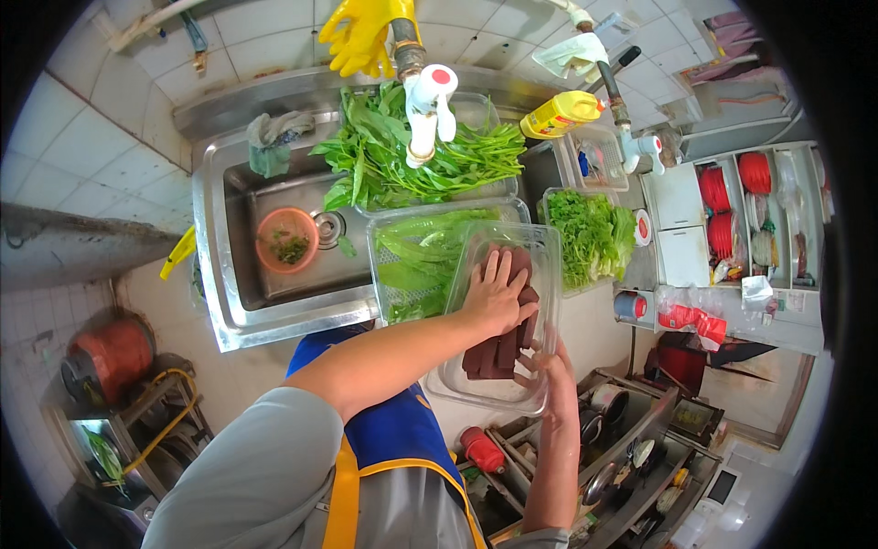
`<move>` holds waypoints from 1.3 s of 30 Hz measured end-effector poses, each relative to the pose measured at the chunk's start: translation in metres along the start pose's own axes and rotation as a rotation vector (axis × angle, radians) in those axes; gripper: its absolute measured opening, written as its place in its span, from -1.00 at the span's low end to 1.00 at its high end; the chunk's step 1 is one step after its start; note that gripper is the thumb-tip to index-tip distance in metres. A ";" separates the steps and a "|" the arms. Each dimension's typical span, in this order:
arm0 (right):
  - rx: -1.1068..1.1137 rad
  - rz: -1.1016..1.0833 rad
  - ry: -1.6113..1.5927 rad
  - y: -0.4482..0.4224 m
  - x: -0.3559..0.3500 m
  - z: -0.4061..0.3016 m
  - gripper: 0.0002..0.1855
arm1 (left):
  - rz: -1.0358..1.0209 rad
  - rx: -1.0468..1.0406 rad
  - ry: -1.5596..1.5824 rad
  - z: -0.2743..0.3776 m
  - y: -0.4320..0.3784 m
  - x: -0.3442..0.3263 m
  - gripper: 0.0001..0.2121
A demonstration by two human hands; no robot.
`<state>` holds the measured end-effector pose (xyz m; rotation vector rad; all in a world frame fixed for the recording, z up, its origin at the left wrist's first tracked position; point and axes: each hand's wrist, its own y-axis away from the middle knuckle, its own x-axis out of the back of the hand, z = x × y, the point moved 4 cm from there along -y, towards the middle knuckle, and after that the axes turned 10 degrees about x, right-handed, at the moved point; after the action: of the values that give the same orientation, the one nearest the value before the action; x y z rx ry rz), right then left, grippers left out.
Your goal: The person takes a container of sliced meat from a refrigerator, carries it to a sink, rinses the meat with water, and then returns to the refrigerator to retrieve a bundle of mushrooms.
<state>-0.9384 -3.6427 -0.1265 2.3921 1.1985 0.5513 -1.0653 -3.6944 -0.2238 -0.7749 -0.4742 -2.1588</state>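
A clear plastic container [456, 374] is tilted in front of me, over the near edge of the sink area. Dark reddish-brown slabs [495, 357], which look like blood curd, lie inside it in an overlapping stack. My left hand [497, 291] rests on top of the slabs, palm down with its fingers spread. From the near right side my right hand [549, 367] grips the container; some fingers show through the clear wall. Under the container's far left part sits a clear basket [374, 261] of long green leaf vegetables [418, 250].
A steel sink [274, 322] holds an orange bowl [312, 250] with green scraps. Water spinach [425, 151] lies beneath a white tap [420, 137]. Lettuce and herbs [583, 233] fill a container at right. A yellow bottle [559, 117] stands behind. A metal rack [610, 473] with pans is at lower right.
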 end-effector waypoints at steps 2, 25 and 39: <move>0.024 -0.010 0.034 -0.004 -0.009 -0.015 -0.14 | 0.025 0.026 0.027 -0.003 -0.007 0.008 -0.37; 0.297 -0.346 0.572 -0.052 -0.107 -0.152 -0.17 | 0.145 0.447 0.483 -0.031 -0.049 0.093 -0.35; 0.407 -0.480 0.988 -0.056 -0.140 -0.178 -0.23 | 0.205 0.524 0.761 -0.035 -0.053 0.105 -0.38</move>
<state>-1.1438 -3.6948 -0.0288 1.9657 2.3859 1.5184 -1.1730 -3.7383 -0.1848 0.2806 -0.4860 -1.8307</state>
